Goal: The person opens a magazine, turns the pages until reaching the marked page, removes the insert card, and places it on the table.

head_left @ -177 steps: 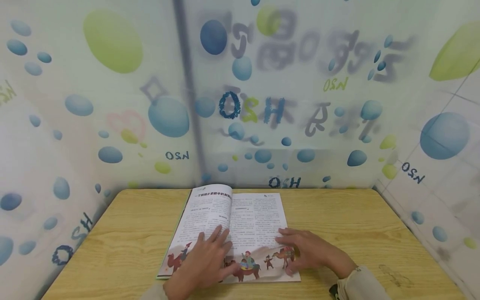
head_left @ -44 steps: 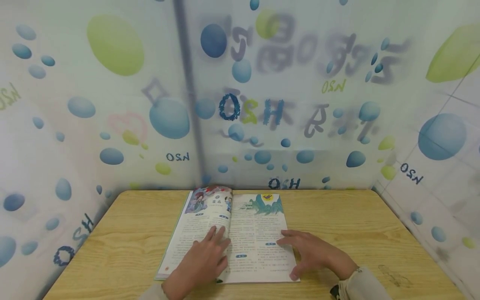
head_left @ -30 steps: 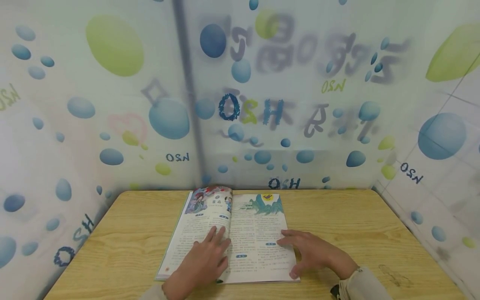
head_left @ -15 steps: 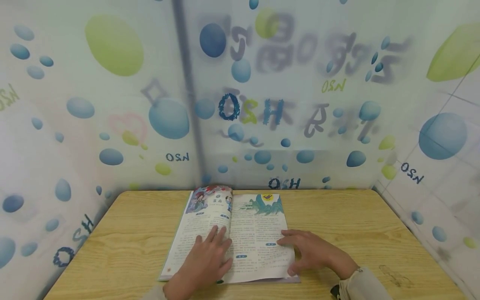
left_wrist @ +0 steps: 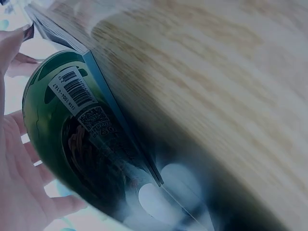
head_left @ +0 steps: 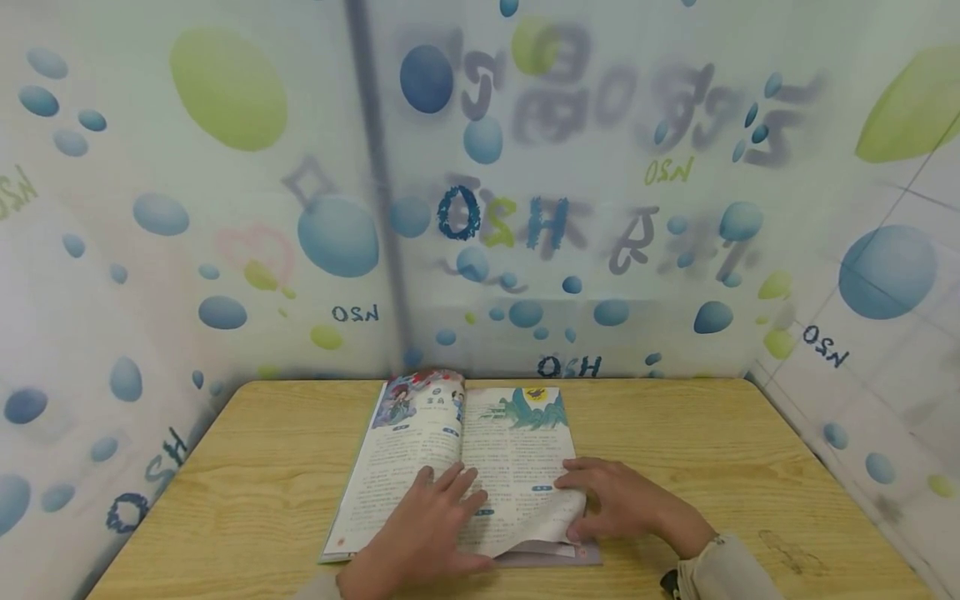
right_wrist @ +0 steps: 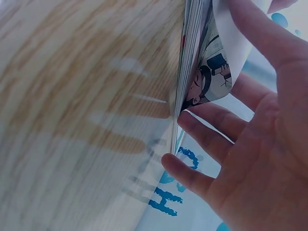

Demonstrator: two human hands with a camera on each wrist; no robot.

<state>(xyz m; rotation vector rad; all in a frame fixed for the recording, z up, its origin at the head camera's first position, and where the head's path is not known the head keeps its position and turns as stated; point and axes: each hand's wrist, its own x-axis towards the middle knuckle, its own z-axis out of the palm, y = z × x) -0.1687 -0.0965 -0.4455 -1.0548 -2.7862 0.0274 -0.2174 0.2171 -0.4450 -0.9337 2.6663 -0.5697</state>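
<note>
An open magazine [head_left: 393,483] lies on the wooden table, with text and illustrations on both pages. My left hand [head_left: 427,529] rests with spread fingers across its lower middle, near the spine. At the lower right corner, my right hand [head_left: 622,502] pinches a page [head_left: 542,518] that curls up, baring the sheet beneath. In the right wrist view, the curled page's underside [right_wrist: 219,70] shows a drawn figure between thumb and fingers. The left wrist view shows the magazine's green back cover [left_wrist: 53,120] with a barcode, bowed up beside the left hand [left_wrist: 21,168].
The pale yellow wooden table [head_left: 675,433] extends on both sides of the magazine. Behind it and along both sides stand translucent curtains [head_left: 480,333] printed with blue and green drops and lettering.
Since the earliest frame, the open spread has changed from camels to a mountain drawing. In the last second, the right page's lower corner has lifted and the left hand has shifted slightly right.
</note>
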